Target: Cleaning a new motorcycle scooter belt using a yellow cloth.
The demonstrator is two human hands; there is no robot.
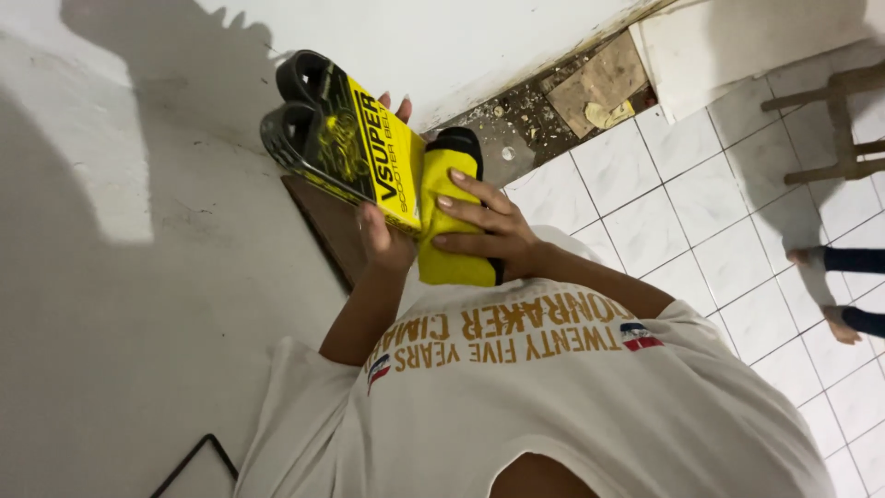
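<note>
In front of my chest I hold a black ribbed rubber belt [293,111] folded inside a yellow and black cardboard sleeve [369,152]. My left hand [383,242] grips the sleeve's lower edge from underneath, with fingertips showing above its top. My right hand [484,221] lies with spread fingers on a second yellow piece of packaging with a black end [450,263], pressing it against the first sleeve. I am wearing a white T-shirt [553,406] with gold lettering.
A white wall [120,304] fills the left side. A brown board [324,226] leans at its foot. White floor tiles [701,240] spread to the right, with rubble and cardboard scraps [590,88] along the wall base. Wooden stool legs [843,120] and another person's bare feet [830,290] are at the right. A black wire [198,461] lies at the lower left.
</note>
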